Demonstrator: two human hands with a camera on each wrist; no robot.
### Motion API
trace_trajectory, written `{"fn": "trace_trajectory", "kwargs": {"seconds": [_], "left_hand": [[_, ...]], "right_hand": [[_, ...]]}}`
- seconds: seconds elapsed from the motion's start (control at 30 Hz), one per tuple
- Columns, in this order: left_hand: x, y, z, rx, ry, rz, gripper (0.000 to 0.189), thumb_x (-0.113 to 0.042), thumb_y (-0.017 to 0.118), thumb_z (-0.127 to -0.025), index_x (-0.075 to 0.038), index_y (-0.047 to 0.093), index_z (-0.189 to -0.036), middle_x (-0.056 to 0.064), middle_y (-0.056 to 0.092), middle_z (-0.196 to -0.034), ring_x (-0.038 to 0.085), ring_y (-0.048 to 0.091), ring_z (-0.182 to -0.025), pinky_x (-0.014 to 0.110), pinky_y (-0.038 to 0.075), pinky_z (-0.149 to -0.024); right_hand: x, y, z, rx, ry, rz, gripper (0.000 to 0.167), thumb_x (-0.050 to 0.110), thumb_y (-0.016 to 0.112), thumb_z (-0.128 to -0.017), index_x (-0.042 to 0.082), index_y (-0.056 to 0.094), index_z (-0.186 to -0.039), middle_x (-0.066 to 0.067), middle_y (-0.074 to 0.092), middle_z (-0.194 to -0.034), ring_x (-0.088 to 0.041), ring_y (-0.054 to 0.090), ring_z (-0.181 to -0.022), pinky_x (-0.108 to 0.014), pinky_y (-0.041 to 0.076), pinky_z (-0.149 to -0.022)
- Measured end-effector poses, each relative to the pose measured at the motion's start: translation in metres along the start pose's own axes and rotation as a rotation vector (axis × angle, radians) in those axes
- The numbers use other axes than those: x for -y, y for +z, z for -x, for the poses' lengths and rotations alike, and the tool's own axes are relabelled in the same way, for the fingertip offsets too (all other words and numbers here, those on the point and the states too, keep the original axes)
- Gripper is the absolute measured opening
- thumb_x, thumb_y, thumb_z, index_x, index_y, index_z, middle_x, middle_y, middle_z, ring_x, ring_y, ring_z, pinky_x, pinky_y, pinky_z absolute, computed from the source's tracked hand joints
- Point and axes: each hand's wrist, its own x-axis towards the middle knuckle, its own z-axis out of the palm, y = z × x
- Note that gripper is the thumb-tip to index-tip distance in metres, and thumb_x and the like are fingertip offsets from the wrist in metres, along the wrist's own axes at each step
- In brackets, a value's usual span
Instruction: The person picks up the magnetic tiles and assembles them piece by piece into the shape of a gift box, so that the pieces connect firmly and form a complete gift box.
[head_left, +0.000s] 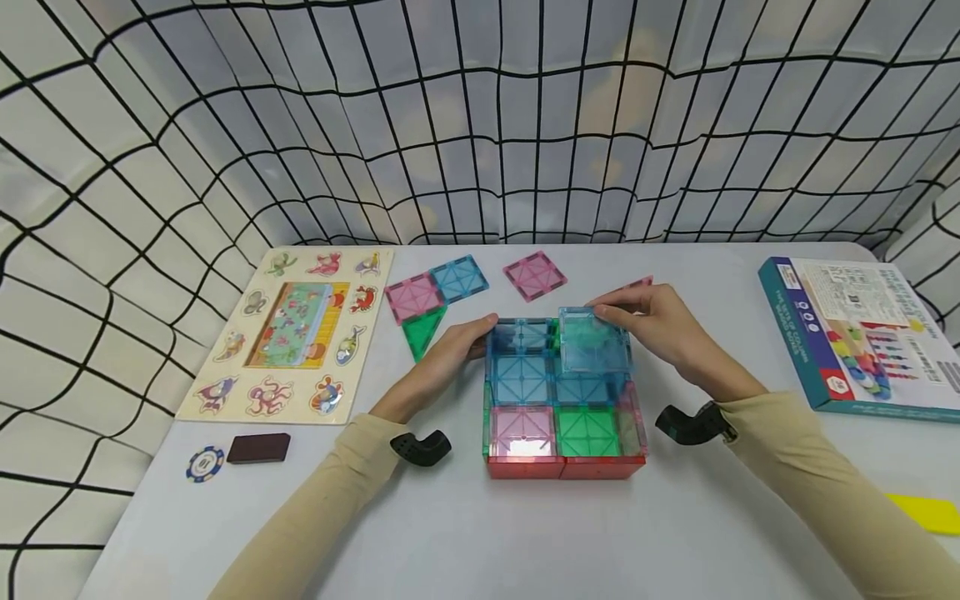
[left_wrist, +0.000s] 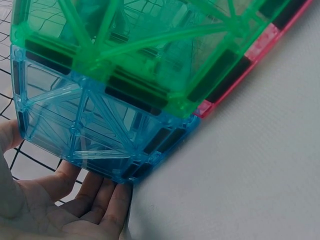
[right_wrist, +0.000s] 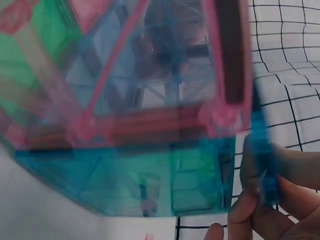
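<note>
A low open-topped box of clear magnetic tiles point(head_left: 522, 433) stands on the table between my hands, with red front walls and blue, pink and green squares inside. At its far right part, my right hand point(head_left: 660, 325) pinches a blue square magnetic tile point(head_left: 596, 342) by its edge, overlapping the box in the head view. The right wrist view has the blue tile point(right_wrist: 267, 170) nearly edge-on between thumb and fingers. My left hand point(head_left: 442, 358) touches the box's far left corner. Its fairly straight fingers point(left_wrist: 112, 205) rest against the outer blue wall point(left_wrist: 75, 130).
Loose tiles lie beyond the box: pink point(head_left: 414, 297), blue point(head_left: 459, 278), green point(head_left: 423, 329) and another pink point(head_left: 535, 276). A wooden animal puzzle board point(head_left: 360, 333), poker chip point(head_left: 205, 464) and dark block point(head_left: 258, 448) lie left. A flat box point(head_left: 885, 333) and yellow piece point(head_left: 930, 512) lie right.
</note>
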Motion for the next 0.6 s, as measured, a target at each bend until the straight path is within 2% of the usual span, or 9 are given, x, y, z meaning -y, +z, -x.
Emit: {"fn": "trace_trajectory", "kwargs": {"seconds": [0.1,0.23,0.37,0.6], "left_hand": [[0.0,0.0,0.0,0.005,0.007,0.007,0.066,-0.05,0.037,-0.112,-0.002,0.046,-0.155,0.014,0.048,-0.158,0.03,0.047,-0.145,0.049,0.03,-0.125],[-0.001,0.001,0.0,0.01,0.007,0.014,0.065,-0.049,0.036,-0.112,-0.001,0.046,-0.155,0.014,0.049,-0.157,0.03,0.048,-0.145,0.049,0.031,-0.124],[-0.002,0.001,0.001,0.004,0.0,0.005,0.066,-0.05,0.036,-0.112,-0.002,0.046,-0.156,0.014,0.049,-0.157,0.03,0.049,-0.145,0.049,0.03,-0.124],[-0.001,0.0,0.001,0.0,-0.001,0.011,0.065,-0.05,0.037,-0.112,-0.002,0.046,-0.155,0.014,0.049,-0.158,0.03,0.048,-0.145,0.05,0.03,-0.124]], "right_hand": [[0.0,0.003,-0.001,-0.001,-0.022,0.038,0.032,0.022,0.062,-0.107,0.0,0.074,-0.127,-0.017,0.069,-0.128,-0.028,0.057,-0.114,-0.04,0.049,-0.089],[-0.004,0.008,-0.001,-0.036,-0.113,0.126,0.026,0.017,0.065,-0.106,0.001,0.076,-0.122,-0.015,0.071,-0.118,-0.028,0.06,-0.103,-0.039,0.052,-0.085],[-0.007,0.011,0.0,-0.076,-0.208,0.18,0.018,0.009,0.07,-0.101,0.001,0.079,-0.115,-0.014,0.069,-0.109,-0.029,0.059,-0.102,-0.043,0.05,-0.086],[-0.009,0.008,0.002,-0.104,-0.288,0.227,0.016,0.002,0.071,-0.098,0.002,0.078,-0.112,-0.014,0.069,-0.108,-0.031,0.061,-0.1,-0.047,0.05,-0.086]]}}
